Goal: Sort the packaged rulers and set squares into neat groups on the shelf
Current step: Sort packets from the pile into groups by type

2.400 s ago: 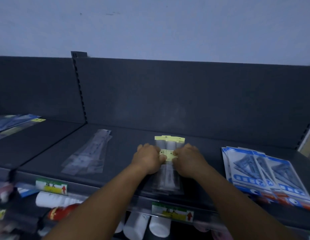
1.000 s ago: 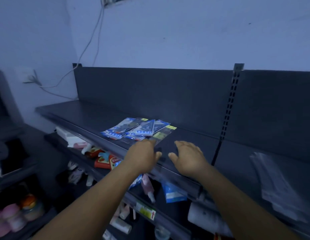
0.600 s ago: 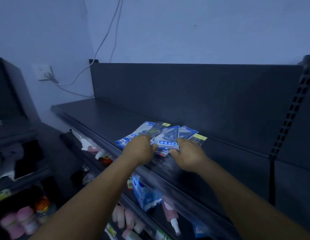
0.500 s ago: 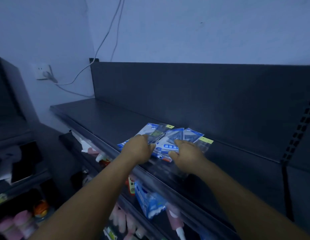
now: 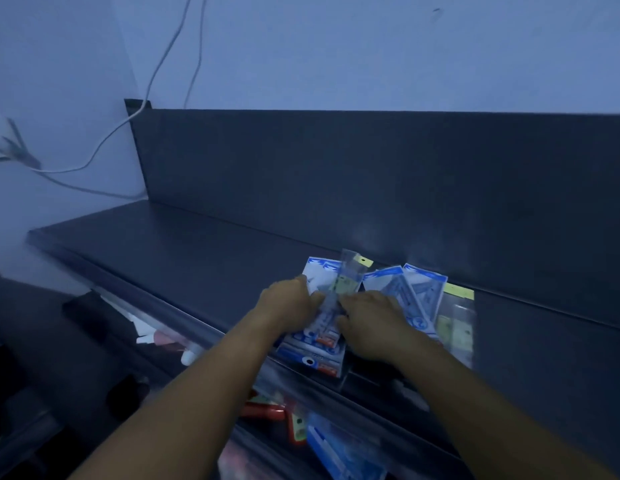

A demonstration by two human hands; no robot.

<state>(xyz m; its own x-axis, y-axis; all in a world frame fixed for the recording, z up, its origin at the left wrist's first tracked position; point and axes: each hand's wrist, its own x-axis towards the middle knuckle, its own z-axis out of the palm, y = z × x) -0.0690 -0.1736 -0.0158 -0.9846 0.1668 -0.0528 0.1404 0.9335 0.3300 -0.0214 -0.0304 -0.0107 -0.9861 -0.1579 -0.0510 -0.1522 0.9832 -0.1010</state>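
Clear ruler pack [image 5: 339,296], now pinched between left hand [image 5: 290,308] and right hand [image 5: 369,320], lies atop the blue set-square packs [image 5: 405,289] on the shelf [image 5: 197,258]. Hands have closed on the mixed pile: separation begins. Long axis runs front-to-back, yellow header toward the back panel.

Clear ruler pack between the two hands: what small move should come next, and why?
Probably lift the clear ruler pack off the blue set-square packs and move it to the other clear pack at right. The left hand and right hand flank it, and the kinds overlap.
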